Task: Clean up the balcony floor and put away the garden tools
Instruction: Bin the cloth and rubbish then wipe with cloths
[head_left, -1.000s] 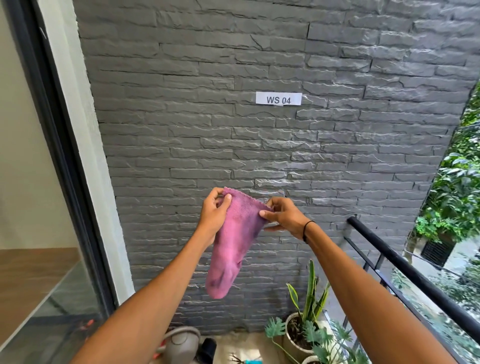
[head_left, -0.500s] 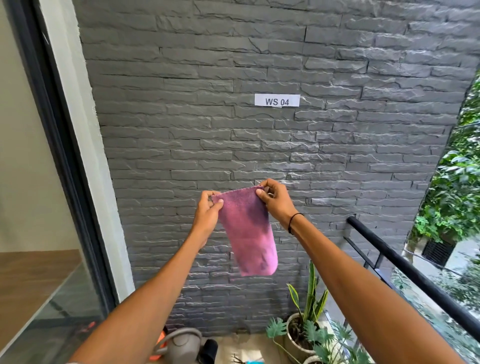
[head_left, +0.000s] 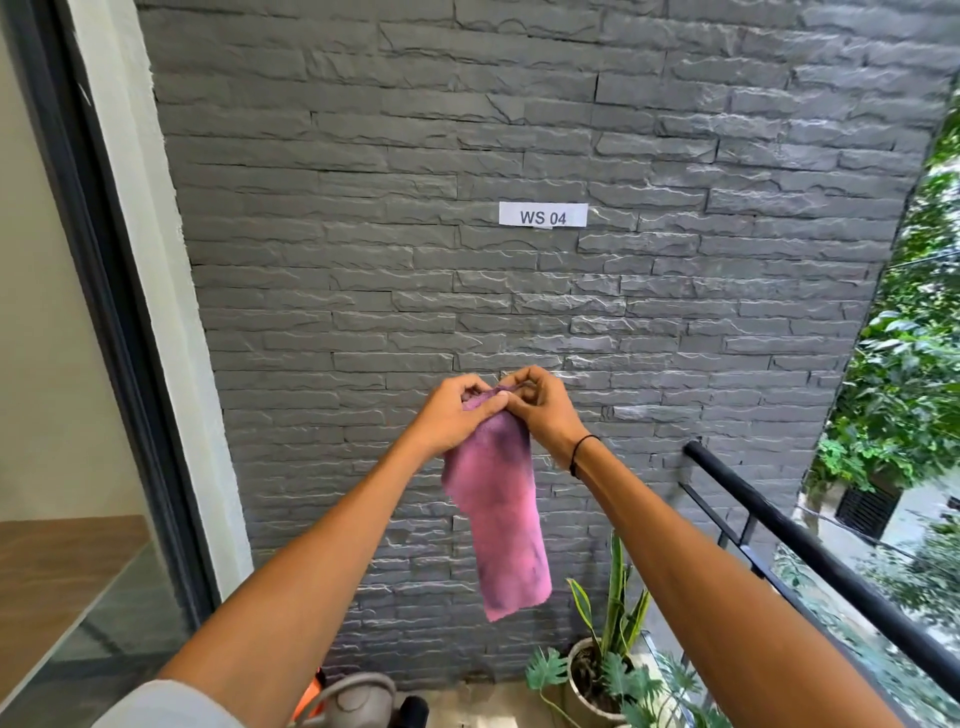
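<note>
A pink cloth (head_left: 501, 519) with dark smudges hangs in front of the grey stone wall (head_left: 519, 130). My left hand (head_left: 457, 413) and my right hand (head_left: 540, 410) are pressed together at its top edge, and both pinch the bunched fabric there. The cloth dangles straight down below them, folded narrow. Both arms reach forward at about chest height.
A black railing (head_left: 810, 551) runs along the right side. Potted plants (head_left: 602, 670) stand at the wall's foot by the railing. A grey watering can (head_left: 358, 701) and something orange (head_left: 309, 696) sit at bottom centre. A glass door frame (head_left: 114, 312) is on the left.
My hands, which held the cloth's top corners apart, have come together, bunching the top edge. The cloth now hangs narrower and longer.
</note>
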